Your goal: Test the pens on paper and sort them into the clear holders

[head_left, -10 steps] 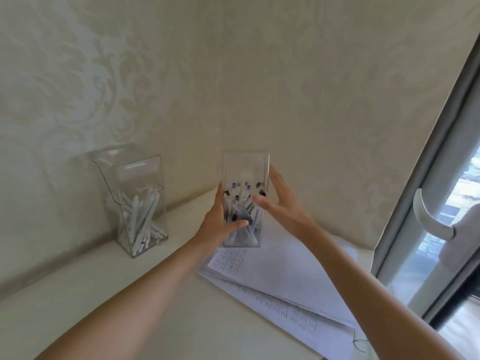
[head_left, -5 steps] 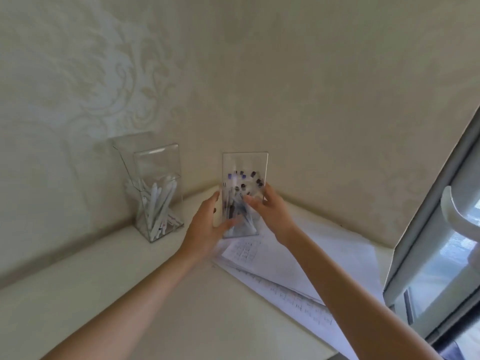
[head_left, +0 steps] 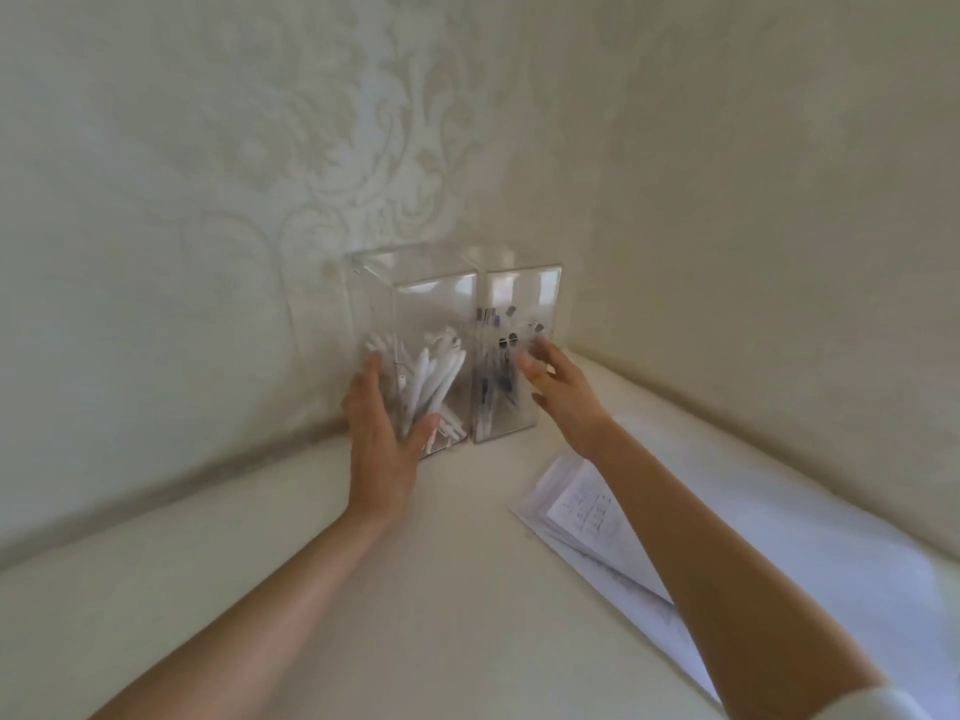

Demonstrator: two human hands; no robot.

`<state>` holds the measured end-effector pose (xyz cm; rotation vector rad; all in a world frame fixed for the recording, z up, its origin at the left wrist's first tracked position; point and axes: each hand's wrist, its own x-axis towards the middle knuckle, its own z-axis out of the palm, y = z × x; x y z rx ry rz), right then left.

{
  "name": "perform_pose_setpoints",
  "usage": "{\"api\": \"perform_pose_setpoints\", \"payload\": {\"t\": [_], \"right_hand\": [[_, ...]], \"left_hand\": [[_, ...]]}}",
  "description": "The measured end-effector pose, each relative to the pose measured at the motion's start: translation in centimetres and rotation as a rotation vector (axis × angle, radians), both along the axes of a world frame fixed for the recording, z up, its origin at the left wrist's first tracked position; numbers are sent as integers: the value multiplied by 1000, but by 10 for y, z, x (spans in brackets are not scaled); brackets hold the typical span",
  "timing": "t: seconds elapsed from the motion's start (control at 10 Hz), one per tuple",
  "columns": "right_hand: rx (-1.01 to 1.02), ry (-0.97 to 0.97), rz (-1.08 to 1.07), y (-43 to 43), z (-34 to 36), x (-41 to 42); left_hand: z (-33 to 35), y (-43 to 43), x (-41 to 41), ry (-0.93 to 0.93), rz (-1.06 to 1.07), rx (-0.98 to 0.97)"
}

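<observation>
Two clear holders stand side by side against the wall in the corner. The left holder (head_left: 415,309) is filled with several white pens (head_left: 431,381). The right holder (head_left: 524,304) carries several dark-tipped pens (head_left: 493,376). My left hand (head_left: 382,433) is spread against the left holder's left and front faces, fingers straight. My right hand (head_left: 561,392) touches the right side of the right holder with relaxed fingers. A stack of paper sheets (head_left: 810,563) with handwriting lies on the surface to the right, partly under my right forearm.
The cream surface (head_left: 311,589) meets patterned wallpaper walls (head_left: 260,174) at a corner just behind the holders. The paper stack reaches toward the right edge of view.
The right holder has moved left off the paper and now stands beside the left holder. My left hand shifted from the dark-pen holder to the white-pen holder. The window is out of view.
</observation>
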<state>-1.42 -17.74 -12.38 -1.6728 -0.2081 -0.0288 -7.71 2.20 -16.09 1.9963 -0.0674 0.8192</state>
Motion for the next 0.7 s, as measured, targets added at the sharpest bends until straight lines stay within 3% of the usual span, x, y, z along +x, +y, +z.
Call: {"api": "perform_pose_setpoints", "payload": {"t": [0.4,0.6,0.7], "right_hand": [[112,-6,-51,23,-20,20],[-142,50,-90,13,-17,-10],[-206,-49,-163,-6,-4,-38]], "left_hand": [[-15,-4,7,-71,44,17],[-3,2,-3,41,52,20],[15,16,-22,76,3,29]]}}
